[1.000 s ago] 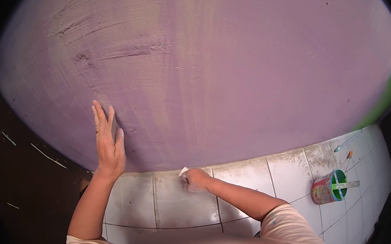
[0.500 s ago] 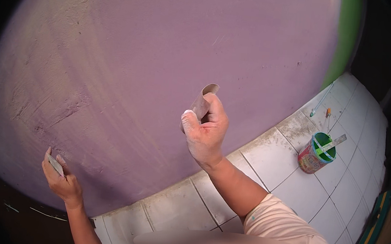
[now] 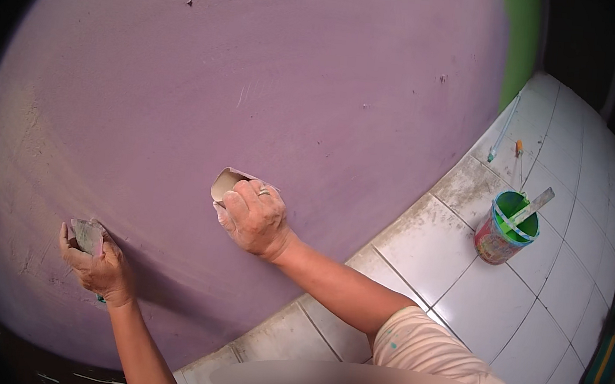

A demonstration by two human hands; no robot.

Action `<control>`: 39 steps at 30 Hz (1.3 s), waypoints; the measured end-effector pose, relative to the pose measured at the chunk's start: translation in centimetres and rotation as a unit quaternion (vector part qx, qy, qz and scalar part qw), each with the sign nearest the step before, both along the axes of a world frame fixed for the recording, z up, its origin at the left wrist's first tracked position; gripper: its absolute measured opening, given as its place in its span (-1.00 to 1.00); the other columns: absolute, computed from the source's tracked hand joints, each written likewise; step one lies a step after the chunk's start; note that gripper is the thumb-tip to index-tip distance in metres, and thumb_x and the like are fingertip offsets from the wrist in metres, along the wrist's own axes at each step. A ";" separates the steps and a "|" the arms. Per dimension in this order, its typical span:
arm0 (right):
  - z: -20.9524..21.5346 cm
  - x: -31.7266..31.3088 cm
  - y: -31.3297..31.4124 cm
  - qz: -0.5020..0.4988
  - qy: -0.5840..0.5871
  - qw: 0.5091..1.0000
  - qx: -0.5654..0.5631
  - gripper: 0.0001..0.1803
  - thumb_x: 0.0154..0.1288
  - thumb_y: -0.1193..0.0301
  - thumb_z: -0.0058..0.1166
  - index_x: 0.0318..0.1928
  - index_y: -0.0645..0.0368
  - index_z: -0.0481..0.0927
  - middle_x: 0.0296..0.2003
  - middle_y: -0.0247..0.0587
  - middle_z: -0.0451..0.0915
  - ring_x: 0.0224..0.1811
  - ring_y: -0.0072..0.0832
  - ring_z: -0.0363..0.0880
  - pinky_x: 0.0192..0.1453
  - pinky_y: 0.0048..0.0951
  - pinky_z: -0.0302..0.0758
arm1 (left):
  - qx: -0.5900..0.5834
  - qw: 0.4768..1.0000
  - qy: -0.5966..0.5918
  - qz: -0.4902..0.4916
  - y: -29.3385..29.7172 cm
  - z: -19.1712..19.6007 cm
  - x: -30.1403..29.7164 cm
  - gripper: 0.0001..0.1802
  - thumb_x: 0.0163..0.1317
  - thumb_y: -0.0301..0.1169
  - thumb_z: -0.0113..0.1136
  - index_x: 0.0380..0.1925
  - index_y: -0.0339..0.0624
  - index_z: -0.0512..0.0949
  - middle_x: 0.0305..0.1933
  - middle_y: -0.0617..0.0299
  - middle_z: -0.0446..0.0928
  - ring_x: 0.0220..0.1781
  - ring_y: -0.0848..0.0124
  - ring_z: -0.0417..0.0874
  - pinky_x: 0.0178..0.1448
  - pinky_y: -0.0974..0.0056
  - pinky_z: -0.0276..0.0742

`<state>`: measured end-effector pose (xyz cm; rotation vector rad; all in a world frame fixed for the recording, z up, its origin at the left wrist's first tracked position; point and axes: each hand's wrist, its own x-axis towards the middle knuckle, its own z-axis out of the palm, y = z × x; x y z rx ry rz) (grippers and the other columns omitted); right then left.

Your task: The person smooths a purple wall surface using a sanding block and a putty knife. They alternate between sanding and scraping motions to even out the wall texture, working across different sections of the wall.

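A folded, curled sheet of sandpaper (image 3: 228,183) is in my right hand (image 3: 257,217), whose fingers are closed over it against the purple wall (image 3: 319,67). Its pale backing curves out past my fingers on the left. White dust coats this hand, and a ring shows on one finger. Lower down on the left, my left hand (image 3: 103,272) grips what looks like a putty knife. The flat grey blade (image 3: 87,236) stands up between thumb and fingers, and a bit of teal shows below the palm; the palm hides the rest.
On the white tiled floor (image 3: 419,258) to the right stands a paint bucket (image 3: 498,247), green inside, with a flat stick-like tool (image 3: 535,206) leaning in it. A thin rod (image 3: 504,129) and an orange-handled tool (image 3: 519,148) lie beyond. Dust lines the wall's foot.
My right hand has moved left and slightly down with the sandpaper and now presses toward the wall. My left hand has turned, so the blade's flat face shows. The view has shifted.
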<state>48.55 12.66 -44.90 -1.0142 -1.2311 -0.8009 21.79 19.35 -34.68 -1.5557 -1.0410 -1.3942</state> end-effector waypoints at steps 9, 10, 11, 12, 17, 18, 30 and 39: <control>-6.1 26.9 0.1 -0.301 0.521 0.799 -0.017 -0.52 0.59 0.09 -0.19 -0.36 0.22 0.48 -0.48 0.00 0.63 -0.45 -0.03 0.63 -0.34 0.03 0.50 | 0.096 0.993 0.057 0.036 1.1 -0.1 0.3 -0.27 0.44 0.16 0.03 0.24 -0.30 0.40 0.13 -0.03 0.54 0.09 0.04 0.65 0.10 0.11 0.66; -6.0 27.8 0.0 -0.299 0.540 0.787 -0.021 -0.49 0.59 0.07 -0.20 -0.39 0.21 0.48 -0.50 -0.02 0.63 -0.45 -0.03 0.62 -0.33 0.04 0.49 | 0.103 0.992 0.054 0.043 1.1 0.1 0.5 -0.26 0.44 0.19 -0.01 0.24 -0.30 0.41 0.13 -0.03 0.54 0.10 0.05 0.64 0.10 0.11 0.65; -4.0 25.0 0.3 -0.254 0.490 0.833 -0.035 -0.49 0.59 0.10 -0.17 -0.47 0.18 0.44 -0.55 -0.05 0.57 -0.49 -0.09 0.57 -0.38 -0.01 0.47 | 0.105 0.991 0.055 0.056 1.0 -0.1 0.2 -0.24 0.45 0.22 -0.06 0.23 -0.30 0.42 0.14 -0.02 0.53 0.11 0.06 0.63 0.10 0.12 0.65; -1.9 21.2 0.5 -0.229 0.383 0.895 -0.030 -0.56 0.56 0.20 -0.07 -0.50 0.14 0.38 -0.61 -0.11 0.45 -0.58 -0.15 0.47 -0.43 -0.11 0.46 | 0.110 0.990 0.063 0.060 1.3 -0.5 -0.5 -0.38 0.45 0.04 0.08 0.24 -0.26 0.42 0.17 0.01 0.56 0.13 0.02 0.63 0.17 0.06 0.58; 2.1 14.0 0.7 -0.126 0.103 0.983 0.084 -0.61 0.42 0.38 0.09 -0.57 0.09 0.28 -0.64 -0.26 0.25 -0.70 -0.38 0.24 -0.63 -0.33 0.26 | 0.100 0.992 0.057 0.047 1.4 -1.0 -1.1 -0.24 0.43 0.22 -0.03 0.28 -0.24 0.41 0.20 -0.01 0.53 0.18 0.00 0.60 0.23 0.03 0.54; 1.1 16.2 0.7 -0.147 0.098 0.981 0.083 -0.61 0.40 0.39 0.09 -0.57 0.09 0.28 -0.63 -0.26 0.27 -0.70 -0.39 0.25 -0.64 -0.36 0.28 | 0.103 0.992 0.059 0.047 1.3 -0.9 -1.1 -0.24 0.42 0.23 -0.02 0.27 -0.24 0.41 0.20 -0.01 0.54 0.17 0.00 0.60 0.22 0.03 0.55; 5.1 17.0 1.1 -0.151 0.174 0.970 0.070 -0.62 0.41 0.36 0.07 -0.57 0.06 0.27 -0.67 -0.27 0.30 -0.74 -0.36 0.32 -0.67 -0.36 0.33 | 0.106 0.992 0.055 0.051 1.6 -1.0 -0.9 -0.29 0.43 0.16 0.04 0.25 -0.24 0.43 0.18 -0.02 0.55 0.15 0.03 0.62 0.19 0.07 0.57; -11.0 39.4 -2.0 -0.338 0.618 0.705 -0.079 -0.52 0.51 0.17 -0.20 -0.35 0.30 0.60 -0.36 0.11 0.69 -0.29 0.03 0.68 -0.13 -0.01 0.55 | 0.131 0.988 0.042 0.065 2.3 -0.9 -0.4 -0.25 0.43 0.23 -0.03 0.27 -0.23 0.43 0.17 0.01 0.54 0.13 0.04 0.62 0.17 0.09 0.58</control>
